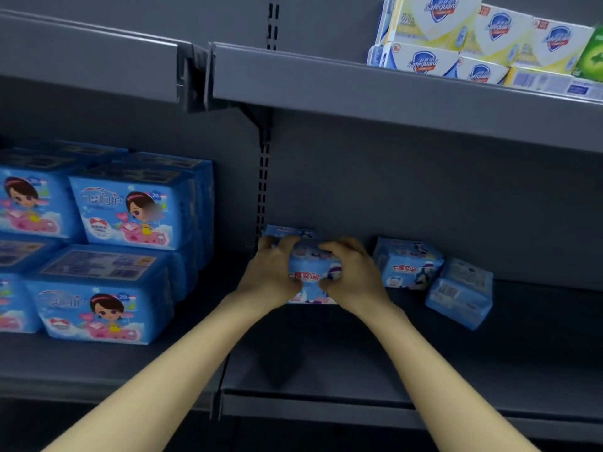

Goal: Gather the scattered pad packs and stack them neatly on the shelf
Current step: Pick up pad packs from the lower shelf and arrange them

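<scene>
Both my hands reach onto the dark grey shelf [424, 370]. My left hand [272, 272] and my right hand [350, 275] grip a small blue pad pack [310, 275] from either side, fingers curled over its top. Another blue pack [287, 231] shows just behind it, against the back wall. To the right, a pad pack [408, 264] stands leaning by the back wall. A further pad pack [460, 293] lies tilted next to it, barcode side showing.
Large blue boxes with a cartoon girl [107, 246] are stacked on the left bay of the same shelf. The upper shelf [359, 89] overhangs, carrying soap boxes [473, 40] at the top right. A slotted upright [262, 190] divides the bays.
</scene>
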Available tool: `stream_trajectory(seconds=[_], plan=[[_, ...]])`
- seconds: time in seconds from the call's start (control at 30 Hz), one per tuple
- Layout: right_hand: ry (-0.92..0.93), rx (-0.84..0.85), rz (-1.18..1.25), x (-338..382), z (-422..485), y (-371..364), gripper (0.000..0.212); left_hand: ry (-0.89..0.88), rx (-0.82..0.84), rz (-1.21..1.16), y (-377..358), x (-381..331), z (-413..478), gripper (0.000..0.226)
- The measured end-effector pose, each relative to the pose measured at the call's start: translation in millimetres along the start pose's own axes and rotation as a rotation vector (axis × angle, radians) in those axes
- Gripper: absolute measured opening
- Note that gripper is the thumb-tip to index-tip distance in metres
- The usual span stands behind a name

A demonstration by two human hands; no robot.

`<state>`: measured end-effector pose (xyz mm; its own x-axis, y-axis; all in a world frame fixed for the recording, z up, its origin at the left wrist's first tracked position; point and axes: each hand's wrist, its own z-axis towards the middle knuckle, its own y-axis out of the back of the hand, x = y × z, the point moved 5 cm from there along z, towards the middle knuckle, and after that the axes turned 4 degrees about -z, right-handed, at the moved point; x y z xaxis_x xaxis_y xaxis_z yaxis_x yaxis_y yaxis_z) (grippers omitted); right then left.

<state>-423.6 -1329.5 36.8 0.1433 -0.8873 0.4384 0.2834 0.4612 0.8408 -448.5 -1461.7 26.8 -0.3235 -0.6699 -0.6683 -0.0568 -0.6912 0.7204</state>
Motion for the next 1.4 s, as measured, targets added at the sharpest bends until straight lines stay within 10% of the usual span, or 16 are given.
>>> stream_trajectory(seconds=[1.4], plan=[[0.166,-0.164,-0.230,6.0,115.1,-21.9,0.061,-0.324,-0.410,0.087,35.0,17.0,103.7,0.046]])
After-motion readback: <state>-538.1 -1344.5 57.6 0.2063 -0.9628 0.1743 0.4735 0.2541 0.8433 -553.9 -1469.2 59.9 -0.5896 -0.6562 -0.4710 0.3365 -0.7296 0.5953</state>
